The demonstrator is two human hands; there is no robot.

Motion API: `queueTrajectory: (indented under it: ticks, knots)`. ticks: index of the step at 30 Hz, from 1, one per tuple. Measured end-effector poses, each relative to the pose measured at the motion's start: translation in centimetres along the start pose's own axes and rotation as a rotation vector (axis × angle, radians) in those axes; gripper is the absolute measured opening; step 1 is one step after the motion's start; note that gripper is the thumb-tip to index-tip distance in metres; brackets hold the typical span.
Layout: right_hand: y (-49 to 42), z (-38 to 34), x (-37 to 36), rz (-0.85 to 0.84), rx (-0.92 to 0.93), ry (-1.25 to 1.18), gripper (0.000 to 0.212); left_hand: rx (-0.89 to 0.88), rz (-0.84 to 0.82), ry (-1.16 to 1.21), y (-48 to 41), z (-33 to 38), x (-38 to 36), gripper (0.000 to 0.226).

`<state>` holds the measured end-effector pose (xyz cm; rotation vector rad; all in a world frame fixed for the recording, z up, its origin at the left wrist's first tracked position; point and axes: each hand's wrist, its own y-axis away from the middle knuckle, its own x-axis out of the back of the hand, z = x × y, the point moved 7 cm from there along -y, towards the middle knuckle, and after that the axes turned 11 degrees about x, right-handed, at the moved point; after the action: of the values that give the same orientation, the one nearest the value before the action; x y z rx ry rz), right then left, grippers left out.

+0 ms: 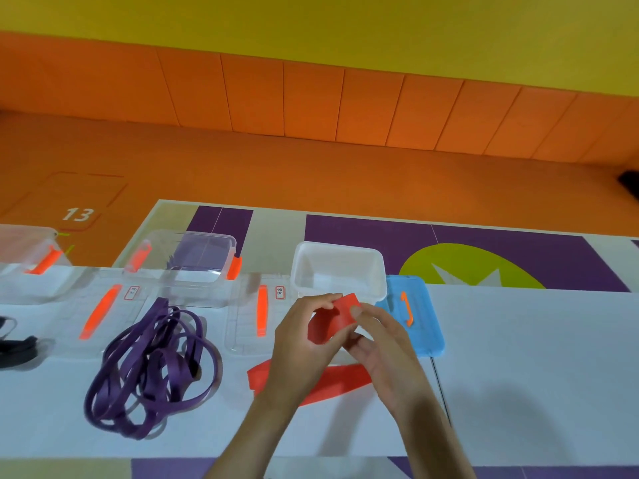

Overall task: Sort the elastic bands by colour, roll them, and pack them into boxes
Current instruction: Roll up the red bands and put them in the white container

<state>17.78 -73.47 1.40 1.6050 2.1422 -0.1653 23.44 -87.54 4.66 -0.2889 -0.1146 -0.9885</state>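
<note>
Together, both hands [304, 340] pinch a flat, wide red band [333, 318].

The white bench [536, 357] carries a purple band tangle [148, 368], a red band [349, 375] lying partly flat, and what look like black bands [17, 347] at the left edge. Along the far edge stand a far-left clear box [31, 271], a middle clear box [193, 267] and a white box [339, 271]. In front of the boxes lie a left clear lid [103, 316] and a right clear lid [249, 319]. A blue lid [418, 316] lies beside the white box.
</note>
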Motion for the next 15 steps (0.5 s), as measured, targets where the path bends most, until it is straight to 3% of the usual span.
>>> queueTrajectory:
  ticks: [3,6,11,15]
  knots:
    - [0.2,-0.4,-0.3,0.071,0.071,0.130,0.040,0.011,-0.005,-0.017,0.0,-0.4,-0.2,0.038]
    - [0.3,-0.3,-0.3,0.136,0.086,0.110,0.045,0.016,-0.013,-0.006,-0.1,-0.3,-0.4,0.049]
    - [0.0,0.6,0.3,0.185,0.007,-0.005,0.026,0.040,-0.023,0.027,-0.1,-1.0,0.4,0.049]
    - [-0.1,1.3,0.4,0.177,-0.048,0.002,0.030,0.044,0.002,-0.030,0.0,-0.9,0.1,0.047]
